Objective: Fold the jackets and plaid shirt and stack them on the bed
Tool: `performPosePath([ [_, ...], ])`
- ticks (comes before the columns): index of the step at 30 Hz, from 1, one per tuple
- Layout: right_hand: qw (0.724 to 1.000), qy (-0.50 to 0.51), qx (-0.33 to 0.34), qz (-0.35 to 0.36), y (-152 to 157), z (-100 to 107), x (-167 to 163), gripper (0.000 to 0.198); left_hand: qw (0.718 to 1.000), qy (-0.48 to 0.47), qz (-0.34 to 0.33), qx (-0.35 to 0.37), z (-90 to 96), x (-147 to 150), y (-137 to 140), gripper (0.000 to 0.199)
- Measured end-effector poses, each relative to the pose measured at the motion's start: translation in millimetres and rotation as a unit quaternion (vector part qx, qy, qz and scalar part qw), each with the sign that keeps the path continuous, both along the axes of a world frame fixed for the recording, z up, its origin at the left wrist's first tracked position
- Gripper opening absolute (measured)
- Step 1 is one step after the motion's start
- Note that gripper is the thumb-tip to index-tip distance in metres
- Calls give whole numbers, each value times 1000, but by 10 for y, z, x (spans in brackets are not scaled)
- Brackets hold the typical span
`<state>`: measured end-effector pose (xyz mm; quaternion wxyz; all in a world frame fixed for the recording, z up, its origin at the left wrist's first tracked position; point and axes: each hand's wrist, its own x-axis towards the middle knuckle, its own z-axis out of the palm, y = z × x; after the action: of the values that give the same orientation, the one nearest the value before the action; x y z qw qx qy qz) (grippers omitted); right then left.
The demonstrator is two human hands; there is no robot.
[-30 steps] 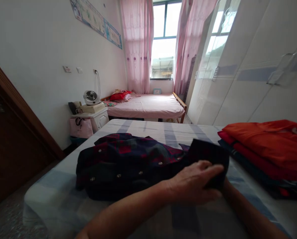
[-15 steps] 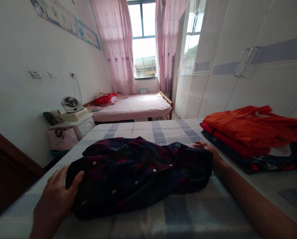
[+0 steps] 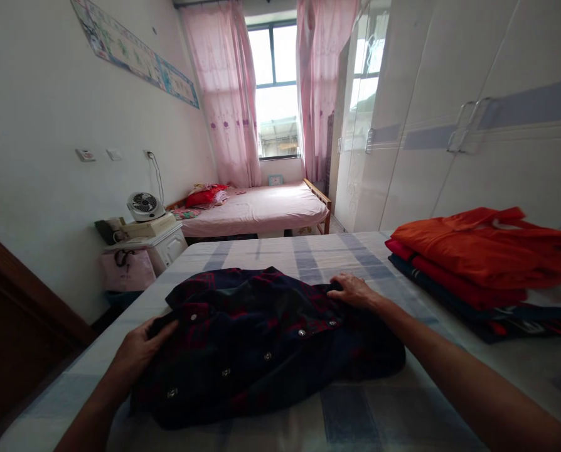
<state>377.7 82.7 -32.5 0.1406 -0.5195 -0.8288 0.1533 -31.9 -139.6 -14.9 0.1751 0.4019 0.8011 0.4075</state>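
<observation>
A dark plaid shirt (image 3: 252, 351) in navy, green and red lies on the checked bed sheet, its row of pale buttons running across it at a slant. At its left edge my left hand (image 3: 142, 351) is closed on the cloth, thumb on top and fingertips hidden by the fabric. My right hand (image 3: 356, 292) pinches the far edge on the right between thumb and fingers. The right forearm crosses over the shirt's right end and hides part of it.
To the right stands a pile of folded clothes (image 3: 469, 257), orange on top. The checked bed (image 3: 356, 248) ends short of a second bed with a pink sheet (image 3: 266, 210). A bedside cabinet (image 3: 167, 251) with a fan (image 3: 145, 206) is at left; a white wardrobe (image 3: 412, 182) lines the right wall.
My right hand has moved left and inward from the shirt's right end to its far edge and gripped it. My left hand has shifted up along the left edge and closed on the cloth.
</observation>
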Motion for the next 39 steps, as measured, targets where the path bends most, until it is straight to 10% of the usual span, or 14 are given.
performPosePath([
  [5,990,106,93,-6,-316,423,302,29,989,-107,50,84,384,30,-229,55],
  [10,906,235,303,-176,-222,1162,762,30,955,135,186,187,1110,208,135,46],
  [12,892,208,346,-201,1,1305,797,31,942,230,115,217,1255,276,560,49],
  [18,915,50,342,-209,382,1008,670,46,941,300,-6,158,905,433,1400,57],
  [24,982,66,161,76,-530,177,662,24,876,340,-338,43,-33,535,661,61],
  [28,978,22,114,175,-1045,-146,464,34,856,404,-321,-2,-318,473,350,62],
  [33,980,68,116,148,-898,-147,155,17,908,342,-238,-32,-133,470,578,35],
  [39,947,302,107,-15,-857,687,705,22,957,218,-148,123,715,429,483,43],
])
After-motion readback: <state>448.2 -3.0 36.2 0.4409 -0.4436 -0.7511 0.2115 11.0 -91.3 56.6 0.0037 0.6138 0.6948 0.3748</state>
